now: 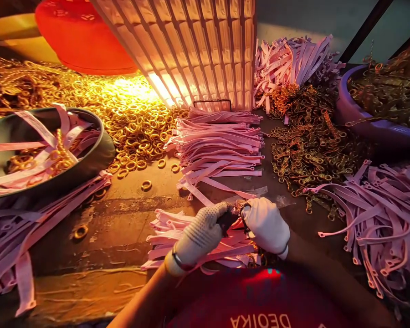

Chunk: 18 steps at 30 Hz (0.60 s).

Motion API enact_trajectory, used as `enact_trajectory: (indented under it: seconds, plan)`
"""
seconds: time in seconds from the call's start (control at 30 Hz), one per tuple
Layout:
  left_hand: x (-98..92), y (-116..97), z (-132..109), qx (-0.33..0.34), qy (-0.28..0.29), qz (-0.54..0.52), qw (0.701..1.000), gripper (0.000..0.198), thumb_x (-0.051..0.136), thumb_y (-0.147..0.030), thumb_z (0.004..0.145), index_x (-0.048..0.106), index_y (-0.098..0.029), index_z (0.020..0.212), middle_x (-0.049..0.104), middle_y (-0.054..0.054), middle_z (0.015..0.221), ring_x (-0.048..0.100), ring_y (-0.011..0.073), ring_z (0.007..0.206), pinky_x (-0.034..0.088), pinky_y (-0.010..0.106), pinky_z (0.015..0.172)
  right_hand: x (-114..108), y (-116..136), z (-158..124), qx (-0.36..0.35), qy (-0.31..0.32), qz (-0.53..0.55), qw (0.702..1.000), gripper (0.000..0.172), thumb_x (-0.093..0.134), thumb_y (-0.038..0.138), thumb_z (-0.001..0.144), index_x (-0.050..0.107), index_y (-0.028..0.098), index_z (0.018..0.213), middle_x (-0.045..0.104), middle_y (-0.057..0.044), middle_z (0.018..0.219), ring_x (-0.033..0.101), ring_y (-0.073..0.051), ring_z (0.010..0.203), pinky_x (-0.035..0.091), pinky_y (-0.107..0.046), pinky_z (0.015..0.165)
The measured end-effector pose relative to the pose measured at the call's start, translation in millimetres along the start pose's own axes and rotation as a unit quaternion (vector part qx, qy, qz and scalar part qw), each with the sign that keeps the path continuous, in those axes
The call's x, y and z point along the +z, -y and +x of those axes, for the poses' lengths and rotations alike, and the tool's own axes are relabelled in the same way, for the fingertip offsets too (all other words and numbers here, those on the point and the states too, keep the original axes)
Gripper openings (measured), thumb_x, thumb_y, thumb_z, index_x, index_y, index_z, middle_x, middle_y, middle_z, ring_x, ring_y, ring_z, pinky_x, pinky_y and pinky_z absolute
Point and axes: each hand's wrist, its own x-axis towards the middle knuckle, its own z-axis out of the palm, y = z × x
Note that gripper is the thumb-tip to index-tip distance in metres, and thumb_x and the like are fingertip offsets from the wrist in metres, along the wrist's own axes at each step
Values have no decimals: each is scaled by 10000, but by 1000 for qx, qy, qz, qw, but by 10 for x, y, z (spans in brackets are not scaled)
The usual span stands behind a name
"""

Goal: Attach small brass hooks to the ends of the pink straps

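Both my hands wear white knitted gloves and meet low in the middle of the view. My left hand [201, 234] is closed, its fingers pinched on a small dark piece I cannot make out. My right hand [268, 224] is curled shut against it, apparently on a small metal ring at the fingertips. Under both hands lies a loose pile of pink straps [167, 230]. A neat stack of pink straps [222, 143] lies just beyond my hands.
A heap of gold rings [136, 123] spreads left of a glowing heater grille [198, 50]. A dark bowl [95, 159] holds straps and rings at left. Dark ring chains [304, 146] and a purple bowl [369, 125] sit right, more pink straps [389, 214] far right.
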Motion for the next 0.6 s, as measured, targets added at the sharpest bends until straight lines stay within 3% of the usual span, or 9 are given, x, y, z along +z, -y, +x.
enact_trajectory:
  seconds: [0.07,0.17,0.27,0.4,0.5,0.6]
  plan:
    - [-23,35,28,-28,61,-24,997,325,515,-416,940,658,-159,801,647,20,638,513,126,529,430,231,532,34,23,-9,13,-14,-11,1000,260,484,71,930,500,192,702,530,-37,635,439,-178,583,249,-328,543]
    - [10,67,22,-2,51,16,999,225,545,-329,908,678,-159,845,700,46,744,573,150,616,468,249,602,42,9,-10,5,9,-15,1000,246,512,84,906,483,201,693,533,-38,623,443,-180,572,249,-330,534]
    - [79,54,-13,30,11,35,999,179,554,-259,895,713,-176,888,736,60,854,631,175,736,496,273,724,-33,-69,6,14,93,27,995,160,532,54,804,514,198,738,579,-65,674,490,-202,601,299,-335,543]
    - [109,29,-52,-40,-8,-45,998,225,559,-332,933,706,-179,860,671,0,678,542,128,546,428,219,552,-194,-150,54,51,236,87,967,285,586,14,681,594,184,909,659,-92,819,587,-225,716,396,-328,618]
    - [109,54,-73,-29,-18,-45,998,161,602,-276,892,729,-179,874,704,16,720,602,158,636,457,232,625,-226,-154,105,98,309,114,939,381,652,37,711,608,222,1041,685,-57,774,624,-213,700,384,-289,584]
    - [131,104,-77,-5,-24,-8,1000,193,587,-169,838,750,-174,941,759,64,879,662,203,782,488,277,753,-169,-147,155,122,356,140,916,331,684,117,763,606,228,1064,705,-52,735,652,-210,651,355,-271,541]
